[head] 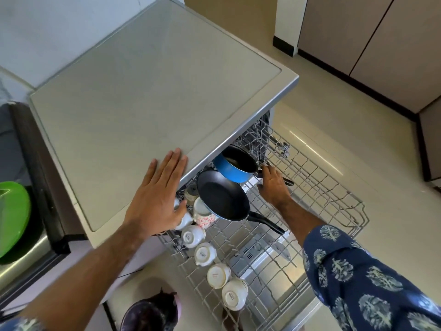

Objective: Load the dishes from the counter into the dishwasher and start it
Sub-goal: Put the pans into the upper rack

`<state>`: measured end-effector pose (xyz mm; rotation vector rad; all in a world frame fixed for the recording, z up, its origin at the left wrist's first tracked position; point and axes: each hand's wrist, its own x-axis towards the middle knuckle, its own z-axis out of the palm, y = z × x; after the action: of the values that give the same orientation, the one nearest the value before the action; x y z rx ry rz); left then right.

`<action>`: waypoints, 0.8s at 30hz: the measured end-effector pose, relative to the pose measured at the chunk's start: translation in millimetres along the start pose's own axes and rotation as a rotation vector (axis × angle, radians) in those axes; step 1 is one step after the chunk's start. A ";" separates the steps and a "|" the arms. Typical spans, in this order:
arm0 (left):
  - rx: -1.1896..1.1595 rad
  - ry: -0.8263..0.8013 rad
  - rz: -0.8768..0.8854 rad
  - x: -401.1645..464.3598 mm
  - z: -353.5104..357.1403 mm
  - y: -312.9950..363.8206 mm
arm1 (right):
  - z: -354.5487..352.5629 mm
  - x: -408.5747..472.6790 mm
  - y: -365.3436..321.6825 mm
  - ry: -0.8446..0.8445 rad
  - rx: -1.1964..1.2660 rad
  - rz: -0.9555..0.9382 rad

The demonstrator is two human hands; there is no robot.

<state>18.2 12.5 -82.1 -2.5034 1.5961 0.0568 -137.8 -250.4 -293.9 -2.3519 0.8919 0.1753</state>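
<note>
Dishwasher rack (317, 187), pulled out on its runners from under the surface (143, 91), shown part-way through loading. The left hand (155, 194) lies flat with fingers straight on the near edge of the surface, holding nothing; this reads as a brace that steadies the body while the other arm reaches forward. The right hand (274, 185) curls its grip round the dark handle of the blue saucepan (235, 167), which is tipped on its side at the back of the rack with its open mouth turned toward the viewer, a tilt that would let water drain off. Just in front of it the black frying pan (223, 195) leans on edge, its rim touching or nearly touching the saucepan, its long handle pointing out over the wires. Along the left side of the rack a row of white cups (202, 254) stands mouth down, bases up, so they would not collect water; a patterned mug (204, 215) and a glass jar (191, 192) sit behind them, partly hidden by the frying pan. The right half of the rack carries nothing visible. A green plate (13, 211) rests in the sink (26, 249) at far left. Judged from this, the saucepan is being seated, and closing and starting remain to be done
</note>
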 end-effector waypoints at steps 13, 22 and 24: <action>-0.212 -0.154 -0.172 -16.8 -26.6 26.0 | -112.2 -114.8 -58.2 -0.075 -0.218 -0.400; -0.189 -0.164 -0.453 -200.0 -69.9 74.1 | -157.8 -171.8 -172.2 -0.118 -0.471 -0.869; -0.165 -0.166 -0.525 -254.1 -82.5 66.1 | -153.8 -191.1 -216.5 -0.132 -0.482 -0.967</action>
<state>-154.7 199.4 22.5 -2.8696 0.8687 0.3278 -159.1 -107.0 -0.6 -2.8837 -0.4546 0.1444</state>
